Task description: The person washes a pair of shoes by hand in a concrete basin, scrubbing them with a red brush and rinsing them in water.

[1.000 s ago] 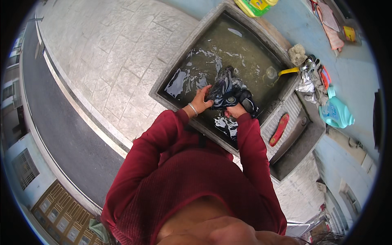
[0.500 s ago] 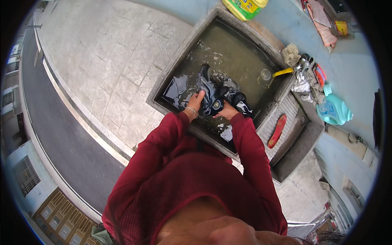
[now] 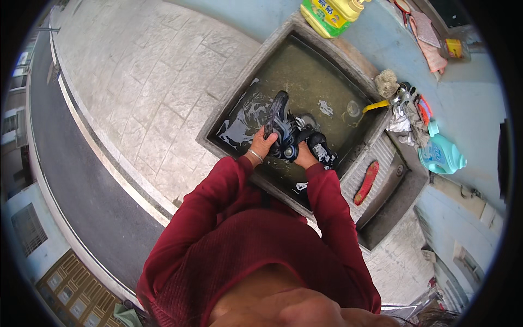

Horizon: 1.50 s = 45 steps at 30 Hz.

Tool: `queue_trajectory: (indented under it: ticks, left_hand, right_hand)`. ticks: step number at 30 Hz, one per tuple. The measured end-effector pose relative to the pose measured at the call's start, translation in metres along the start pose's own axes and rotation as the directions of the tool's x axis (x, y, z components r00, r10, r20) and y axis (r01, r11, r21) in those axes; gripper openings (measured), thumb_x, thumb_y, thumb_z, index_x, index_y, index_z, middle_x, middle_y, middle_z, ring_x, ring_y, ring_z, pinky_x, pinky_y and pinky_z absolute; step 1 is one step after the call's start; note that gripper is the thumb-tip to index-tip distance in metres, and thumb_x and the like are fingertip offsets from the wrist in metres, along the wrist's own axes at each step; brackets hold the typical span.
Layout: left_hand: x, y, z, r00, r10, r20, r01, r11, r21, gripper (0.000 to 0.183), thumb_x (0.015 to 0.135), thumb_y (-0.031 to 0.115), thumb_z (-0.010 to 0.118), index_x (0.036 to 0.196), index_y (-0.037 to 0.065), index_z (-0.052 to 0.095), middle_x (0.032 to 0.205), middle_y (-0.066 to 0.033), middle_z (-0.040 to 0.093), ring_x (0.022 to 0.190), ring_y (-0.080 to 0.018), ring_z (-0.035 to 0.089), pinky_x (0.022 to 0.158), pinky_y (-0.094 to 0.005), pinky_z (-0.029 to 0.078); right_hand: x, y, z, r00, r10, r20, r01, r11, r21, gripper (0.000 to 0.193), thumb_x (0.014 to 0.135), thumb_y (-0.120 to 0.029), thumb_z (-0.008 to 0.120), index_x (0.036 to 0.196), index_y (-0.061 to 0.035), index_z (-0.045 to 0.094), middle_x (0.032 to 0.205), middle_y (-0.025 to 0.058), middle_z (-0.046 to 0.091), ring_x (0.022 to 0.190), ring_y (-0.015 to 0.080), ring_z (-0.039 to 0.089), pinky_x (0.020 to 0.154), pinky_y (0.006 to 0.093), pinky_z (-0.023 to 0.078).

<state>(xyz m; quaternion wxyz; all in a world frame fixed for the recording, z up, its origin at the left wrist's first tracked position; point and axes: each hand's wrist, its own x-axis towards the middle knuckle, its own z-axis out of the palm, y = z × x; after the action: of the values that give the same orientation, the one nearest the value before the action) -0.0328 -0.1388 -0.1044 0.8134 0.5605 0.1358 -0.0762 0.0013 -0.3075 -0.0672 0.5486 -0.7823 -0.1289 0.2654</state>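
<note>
Over the murky water in a stone sink (image 3: pixel 229 117), I hold a dark shoe (image 3: pixel 281 131) with grey-blue parts between both hands. My left hand (image 3: pixel 263 144) grips its left side, with a bracelet showing at the wrist. On its right, near the end closest to me, my right hand (image 3: pixel 305 156) is closed, fingers partly hidden behind the shoe. A second dark shoe (image 3: pixel 321 148) with light patches lies in the water just right of my right hand.
Right of the basin, a red scrubbing brush (image 3: pixel 366 183) lies on a ribbed washboard slab (image 3: pixel 357 188). A yellow spout (image 3: pixel 376 106) reaches over the water. A turquoise bottle (image 3: pixel 442 155), a rag (image 3: pixel 419 125) and a yellow-green jug (image 3: pixel 329 16) stand around the rim.
The held shoe shows more clearly above the water, turned slightly, its far end dark and raised. Both hands stay on it. Ripples have shifted, and the whole view has moved a little.
</note>
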Motion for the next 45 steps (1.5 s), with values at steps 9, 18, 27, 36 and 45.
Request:
queue_trajectory:
  ticks: [9,18,27,36,45]
  left_hand:
    - [-0.006,0.025,0.013,1.0,0.011,-0.02,-0.011,1.0,0.008,0.047,0.075,0.028,0.068,0.112,0.004,0.051,0.095,-0.0005,0.058,0.086,-0.0093,0.051,0.08,-0.0244,0.042]
    - [-0.01,0.014,0.004,0.999,0.028,-0.016,-0.027,0.998,0.057,0.04,0.077,0.028,0.066,0.107,0.004,0.052,0.092,-0.0004,0.058,0.083,-0.0097,0.05,0.079,-0.0246,0.041]
    - [-0.014,0.006,-0.001,0.999,0.015,-0.033,-0.013,0.999,0.049,0.042,0.074,0.045,0.066,0.091,0.007,0.056,0.081,0.0027,0.055,0.072,-0.0094,0.05,0.067,-0.024,0.043]
    - [-0.009,0.019,0.003,1.0,0.011,0.018,-0.013,0.996,0.085,0.037,0.078,0.037,0.064,0.095,0.006,0.054,0.087,0.0016,0.054,0.077,-0.0106,0.049,0.072,-0.0256,0.04]
    - [-0.006,0.0,-0.007,0.998,-0.056,0.013,0.054,0.995,0.085,0.046,0.078,0.044,0.06,0.102,0.005,0.053,0.093,-0.0001,0.055,0.083,-0.0123,0.051,0.076,-0.0277,0.041]
  right_hand:
    - [0.0,-0.009,0.002,0.966,0.258,0.028,-0.237,0.832,0.501,0.073,0.068,-0.008,0.071,0.129,0.0015,0.032,0.128,0.0096,0.041,0.116,0.0196,0.039,0.097,0.0285,0.03]
    - [0.003,-0.008,0.004,0.993,0.107,0.04,-0.113,0.974,0.196,0.069,0.067,-0.017,0.071,0.126,-0.0019,0.038,0.126,0.0121,0.043,0.115,0.0232,0.04,0.098,0.0302,0.029]
    - [-0.007,-0.004,0.015,0.954,-0.239,-0.178,0.267,0.951,0.154,0.051,0.069,-0.022,0.07,0.113,-0.0033,0.053,0.117,0.0129,0.053,0.106,0.0237,0.049,0.091,0.0311,0.036]
    - [0.002,0.03,0.021,0.958,-0.203,-0.201,0.237,0.958,0.162,0.057,0.066,-0.017,0.071,0.116,-0.0021,0.049,0.107,0.0163,0.057,0.101,0.0285,0.051,0.091,0.0338,0.036]
    - [-0.013,0.014,0.009,0.995,-0.099,-0.002,0.099,0.994,0.041,0.051,0.069,-0.029,0.067,0.112,-0.005,0.054,0.115,0.0175,0.052,0.107,0.0299,0.049,0.091,0.0354,0.037]
